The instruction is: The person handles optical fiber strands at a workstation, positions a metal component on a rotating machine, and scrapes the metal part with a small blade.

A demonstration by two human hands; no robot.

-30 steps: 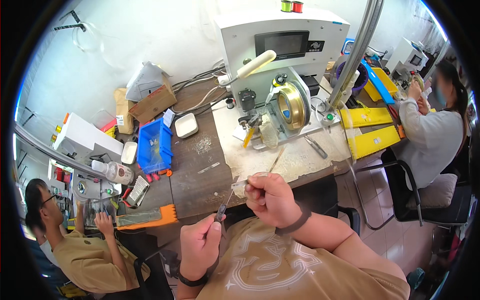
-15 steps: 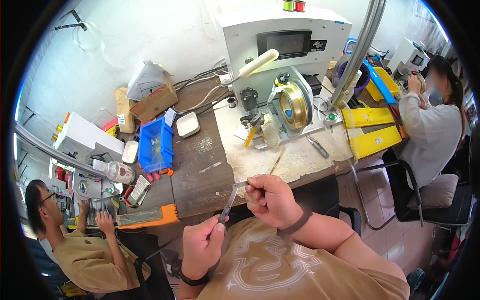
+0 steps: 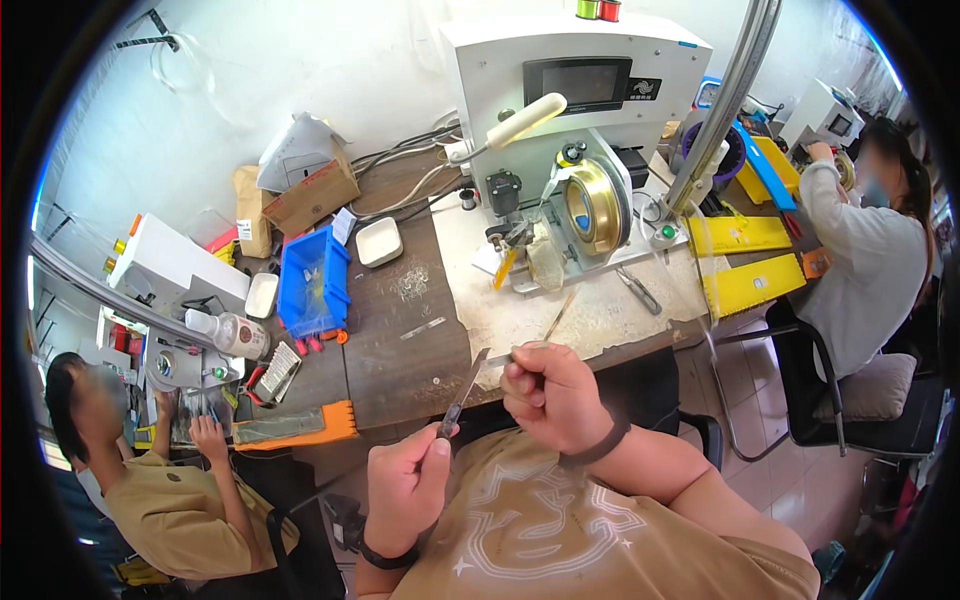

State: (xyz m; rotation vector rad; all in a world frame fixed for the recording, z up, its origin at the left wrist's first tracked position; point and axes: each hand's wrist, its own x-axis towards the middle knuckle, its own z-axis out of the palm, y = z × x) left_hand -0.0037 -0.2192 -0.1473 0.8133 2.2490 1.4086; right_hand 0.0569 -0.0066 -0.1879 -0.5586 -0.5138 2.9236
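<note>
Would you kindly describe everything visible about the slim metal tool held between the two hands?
The slim metal tool looks like a thin, grey, flat steel strip, perhaps tweezers or a blade. It slants from the left hand, which pinches its lower end, up toward the right hand. It hangs in the air at the workbench edge.

Bright, even daylight is filling the scene, casting only soft shadows. Fisheye distortion is bending straight edges, and a black rim is closing the corners.

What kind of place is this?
Probably a small factory workshop. A white winding machine with a brass-coloured wheel stands on the workbench, a blue parts bin sits nearby, and other people work at similar machines.
</note>
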